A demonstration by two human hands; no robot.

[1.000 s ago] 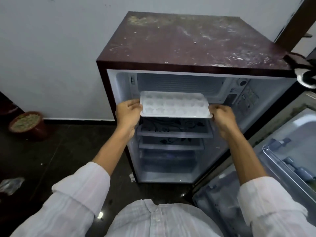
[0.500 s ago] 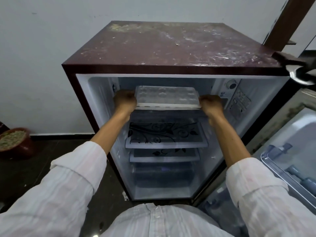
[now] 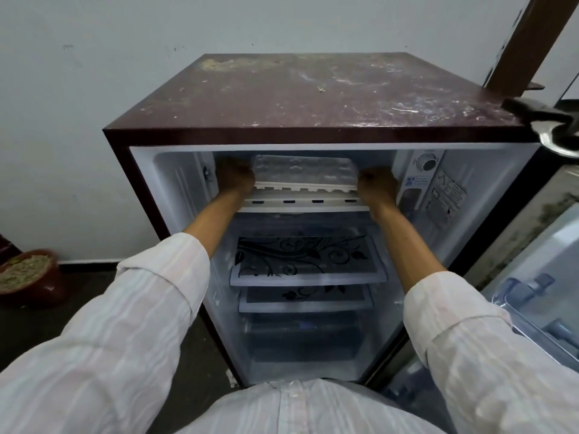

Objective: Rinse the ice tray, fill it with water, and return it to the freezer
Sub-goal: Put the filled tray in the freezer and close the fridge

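White plastic ice tray (image 3: 304, 172) now lies deeper inside the freezer compartment (image 3: 304, 205); left hand (image 3: 235, 178) and right hand (image 3: 377, 186) grip its ends, keeping it level.

No text can be read: the stickers (image 3: 444, 195) on the fridge's (image 3: 313, 98) inner right wall carry print too small and blurred.

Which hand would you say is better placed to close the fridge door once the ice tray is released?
Probably the right hand: the open door stands on that side, beside that arm. The left hand holds the far end of the ice tray.
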